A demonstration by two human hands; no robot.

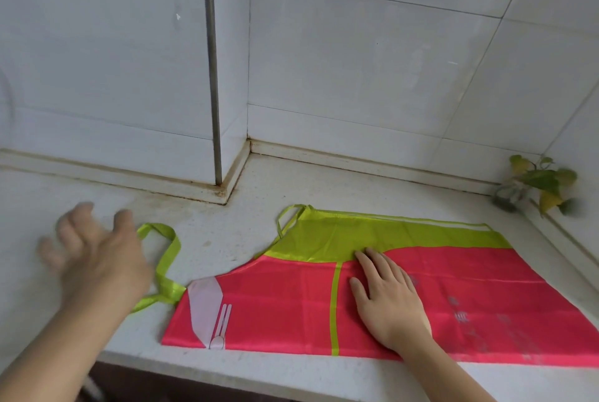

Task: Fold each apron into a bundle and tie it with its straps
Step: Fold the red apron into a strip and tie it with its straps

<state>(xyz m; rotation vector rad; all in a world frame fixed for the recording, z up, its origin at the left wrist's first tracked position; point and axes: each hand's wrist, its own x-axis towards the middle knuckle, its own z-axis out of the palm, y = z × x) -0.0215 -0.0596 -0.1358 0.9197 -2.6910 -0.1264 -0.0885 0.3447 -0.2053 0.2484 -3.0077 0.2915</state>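
- Left hand: fingers spread, motion-blurred, holding nothing, left of the apron beside its green neck strap.
- Apron: flat on the desk, folded lengthwise, tie strap at the far edge.
- Right hand: fingers straight, palm pressing the apron's middle.
- Risk: slick fabric may slide toward the desk edge if palm pressure lifts; loose straps may get trapped inside folds.

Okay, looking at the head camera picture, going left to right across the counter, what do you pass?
Left hand, blurred and open above the counter → green neck strap loop → white pocket patch on the apron → right hand pressing flat on the apron → small potted plant in the far right corner.
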